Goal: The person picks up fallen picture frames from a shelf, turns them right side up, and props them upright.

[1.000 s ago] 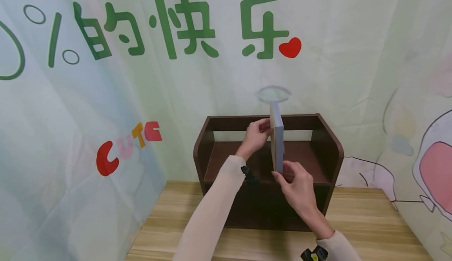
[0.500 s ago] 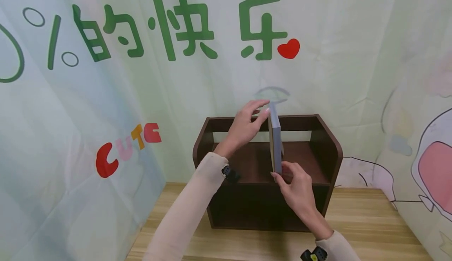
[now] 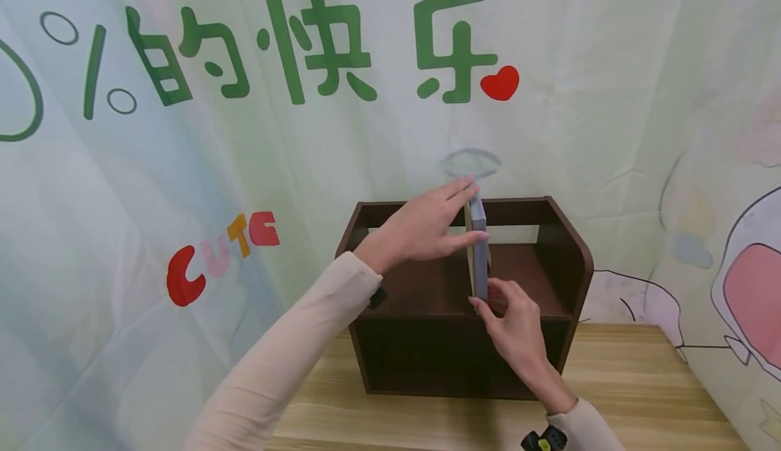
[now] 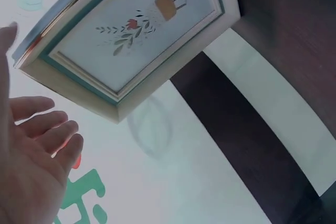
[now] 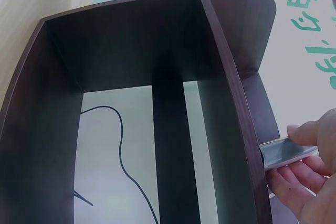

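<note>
A picture frame [image 3: 480, 266] stands upright, edge toward me, on the upper level of a dark brown shelf [image 3: 421, 285]. Its face, seen in the left wrist view, has a cream and teal border around a floral print [image 4: 134, 32]. My left hand [image 3: 417, 226] reaches over from the left, its straight fingers at the top edge and thumb by the front edge. Low on the front edge, my right hand [image 3: 517, 325] pinches the frame between thumb and fingers. In the right wrist view, the frame's grey edge [image 5: 286, 153] sits right at the shelf board.
The shelf's lower compartment [image 5: 126, 56] has a back opening where a dark cable [image 5: 122, 145] shows. Beneath is a wood-grain table [image 3: 634, 376]. A printed curtain [image 3: 586, 98] with green characters hangs close behind and at both sides.
My left hand has let go of the frame's left side, risen, and come back to its top and front edge. The right hand keeps its grip, and the frame has hardly moved.
</note>
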Action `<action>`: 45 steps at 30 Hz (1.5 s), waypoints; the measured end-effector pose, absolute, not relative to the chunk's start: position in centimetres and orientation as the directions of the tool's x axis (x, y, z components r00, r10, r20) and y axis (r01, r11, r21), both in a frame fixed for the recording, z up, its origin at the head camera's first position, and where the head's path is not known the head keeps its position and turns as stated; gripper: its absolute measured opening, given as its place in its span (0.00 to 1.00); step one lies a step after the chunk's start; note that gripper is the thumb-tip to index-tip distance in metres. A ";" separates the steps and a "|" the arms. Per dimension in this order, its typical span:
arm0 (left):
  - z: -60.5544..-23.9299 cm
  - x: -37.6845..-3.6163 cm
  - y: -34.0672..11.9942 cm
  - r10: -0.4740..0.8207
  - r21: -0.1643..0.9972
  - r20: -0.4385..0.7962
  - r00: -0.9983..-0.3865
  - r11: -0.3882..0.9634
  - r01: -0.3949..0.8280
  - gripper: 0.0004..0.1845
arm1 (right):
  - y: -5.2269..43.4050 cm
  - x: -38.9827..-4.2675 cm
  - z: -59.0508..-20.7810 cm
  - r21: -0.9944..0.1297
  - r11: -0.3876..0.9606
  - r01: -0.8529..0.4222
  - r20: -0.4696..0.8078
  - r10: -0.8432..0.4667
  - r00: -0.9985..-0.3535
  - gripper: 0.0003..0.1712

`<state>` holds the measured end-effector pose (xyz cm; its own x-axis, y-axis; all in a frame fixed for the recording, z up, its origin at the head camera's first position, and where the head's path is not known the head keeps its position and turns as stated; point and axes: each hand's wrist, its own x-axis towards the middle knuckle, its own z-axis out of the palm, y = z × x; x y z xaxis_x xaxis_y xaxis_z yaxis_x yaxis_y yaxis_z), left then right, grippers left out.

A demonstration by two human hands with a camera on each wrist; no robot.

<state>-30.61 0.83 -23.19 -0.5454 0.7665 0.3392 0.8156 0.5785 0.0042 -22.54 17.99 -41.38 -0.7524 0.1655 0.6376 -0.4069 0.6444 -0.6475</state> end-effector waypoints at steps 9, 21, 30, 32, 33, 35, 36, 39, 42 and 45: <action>-24.5 -31.0 1.0 0.792 0.000 0.339 -0.508 0.540 0.841 0.45 | 17.9 -22.7 -41.7 -0.634 0.651 -0.419 0.653 0.160 -0.740 0.19; -25.0 -31.0 0.6 0.782 0.024 0.385 -0.491 0.523 0.852 0.44 | 19.0 -23.3 -41.0 -0.481 0.684 -0.549 0.802 0.090 -0.591 0.15; -25.1 -31.1 1.1 0.783 0.035 0.373 -0.498 0.525 0.851 0.44 | 20.5 -24.2 -39.0 -0.435 0.690 -0.579 0.847 0.094 -0.524 0.16; -25.2 -31.1 1.2 0.782 0.035 0.373 -0.500 0.526 0.850 0.44 | 20.8 -24.6 -38.9 -0.420 0.709 -0.566 0.849 0.087 -0.521 0.17; -25.2 -31.1 1.3 0.783 0.034 0.374 -0.496 0.523 0.852 0.44 | 21.0 -24.8 -38.8 -0.413 0.718 -0.560 0.851 0.085 -0.519 0.17; -25.2 -31.2 1.4 0.788 0.030 0.374 -0.488 0.516 0.856 0.43 | 21.1 -25.3 -38.7 -0.402 0.731 -0.552 0.857 0.087 -0.509 0.18; -25.2 -31.2 1.4 0.791 0.025 0.375 -0.484 0.513 0.858 0.43 | 21.2 -25.6 -38.7 -0.396 0.736 -0.549 0.860 0.087 -0.503 0.18; -25.1 -31.2 1.4 0.792 0.018 0.373 -0.483 0.515 0.857 0.43 | 21.2 -26.4 -38.7 -0.387 0.740 -0.550 0.859 0.072 -0.507 0.19; -25.0 -31.1 1.3 0.785 0.024 0.367 -0.499 0.529 0.848 0.44 | 21.0 -27.0 -38.7 -0.378 0.740 -0.556 0.844 0.029 -0.535 0.19; -25.0 -31.0 1.3 0.783 0.039 0.368 -0.501 0.525 0.850 0.43 | 21.1 -27.5 -38.6 -0.378 0.750 -0.542 0.821 0.001 -0.571 0.19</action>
<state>-31.04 1.27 -25.04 -0.5009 0.7835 0.3678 0.8501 0.5251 0.0392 -27.51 21.08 -38.63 -0.5714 0.0008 0.8207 -0.5424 0.7502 -0.3783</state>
